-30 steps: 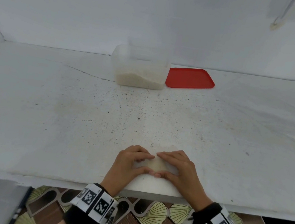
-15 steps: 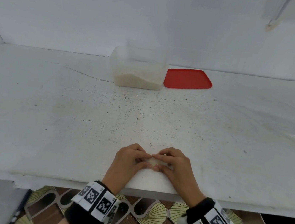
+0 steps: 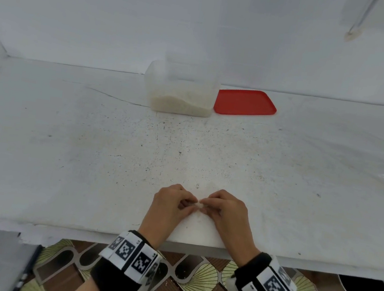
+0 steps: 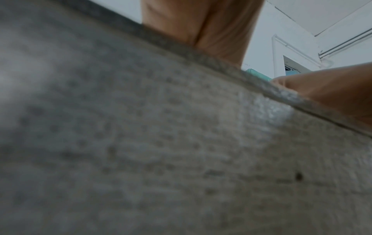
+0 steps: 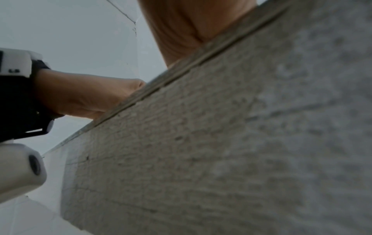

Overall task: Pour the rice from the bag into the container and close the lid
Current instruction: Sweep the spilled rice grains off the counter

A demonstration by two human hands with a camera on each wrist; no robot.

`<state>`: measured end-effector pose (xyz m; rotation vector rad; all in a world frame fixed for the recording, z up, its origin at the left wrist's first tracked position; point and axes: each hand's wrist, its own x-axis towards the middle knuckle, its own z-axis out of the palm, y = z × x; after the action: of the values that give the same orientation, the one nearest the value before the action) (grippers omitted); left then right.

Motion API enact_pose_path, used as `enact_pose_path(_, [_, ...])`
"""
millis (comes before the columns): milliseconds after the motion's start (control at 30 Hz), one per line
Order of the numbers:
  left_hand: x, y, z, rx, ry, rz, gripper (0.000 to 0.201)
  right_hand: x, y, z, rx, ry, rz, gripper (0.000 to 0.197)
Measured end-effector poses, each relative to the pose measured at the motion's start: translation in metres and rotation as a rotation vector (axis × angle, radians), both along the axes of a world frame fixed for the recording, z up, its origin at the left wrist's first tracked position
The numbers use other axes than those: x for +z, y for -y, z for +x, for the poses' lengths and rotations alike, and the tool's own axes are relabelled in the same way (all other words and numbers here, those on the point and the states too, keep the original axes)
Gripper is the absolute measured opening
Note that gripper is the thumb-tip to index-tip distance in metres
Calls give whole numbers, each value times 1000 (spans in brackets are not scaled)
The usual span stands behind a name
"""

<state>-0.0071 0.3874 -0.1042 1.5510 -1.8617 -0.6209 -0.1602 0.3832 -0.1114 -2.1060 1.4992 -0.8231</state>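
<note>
My left hand and right hand pinch the bag at its far tip, at the table's near edge; I should grip firmly and lift evenly; the clear container, part-filled with rice, stands far off, its red lid just right.

Container at back centre of worktop, close to the wall. Rice inside it, piled higher toward its left. Lid flat on worktop, just right of container, touching or nearly so. Both hands at near edge, centre: left hand left, right hand right, fingertips meeting over the bag, which lies on the worktop between them. Floor below the near edge.
</note>
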Motion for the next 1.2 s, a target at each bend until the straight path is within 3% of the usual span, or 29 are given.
enact_pose_path(233, [1, 2, 0, 0, 24, -14, 9, 7, 5, -1, 11, -54, 59, 17])
enact_pose_path(367, [1, 5, 1, 5, -59, 8, 4, 11, 10, -3, 13, -56, 98, 15])
enact_pose_path(500, [1, 10, 6, 1, -154, 95, 5, 16, 18, -7, -1, 19, 175, 13])
enact_pose_path(667, [10, 13, 12, -21, -148, 183, 4, 21, 25, -13, 3, 77, 273, 12])
enact_pose_path(900, [52, 7, 35, -68, -167, 230, 4, 63, 43, -30, 138, 183, 424, 12])
enact_pose_path(1200, [105, 44, 60, -95, -120, 301, 5, 123, 82, -29, 327, 163, 596, 13])
